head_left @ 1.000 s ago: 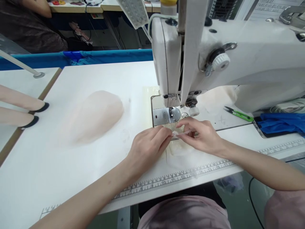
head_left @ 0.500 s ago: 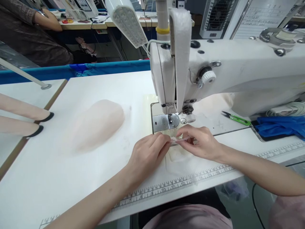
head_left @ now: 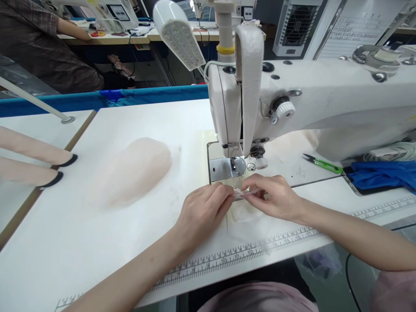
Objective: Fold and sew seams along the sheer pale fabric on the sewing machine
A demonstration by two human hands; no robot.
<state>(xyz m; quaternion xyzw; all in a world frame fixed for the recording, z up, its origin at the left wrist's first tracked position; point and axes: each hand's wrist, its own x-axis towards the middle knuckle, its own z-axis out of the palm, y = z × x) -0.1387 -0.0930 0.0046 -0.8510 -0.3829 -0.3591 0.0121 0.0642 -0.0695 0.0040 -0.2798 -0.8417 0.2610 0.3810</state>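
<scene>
- Head view: everything sits slightly lower than earlier; grip unchanged.
- Person's left hand [head_left: 203, 206], knuckles up, and right hand [head_left: 276, 196], fingers curled, pinch a thin, translucent pale-pink strip [head_left: 249, 192] (near the silver metal needle plate [head_left: 219, 168]).

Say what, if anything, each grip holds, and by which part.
A thin strip: the left grip pinches its left side, the right grip its right side; whether those are its ends can't be told.
</scene>
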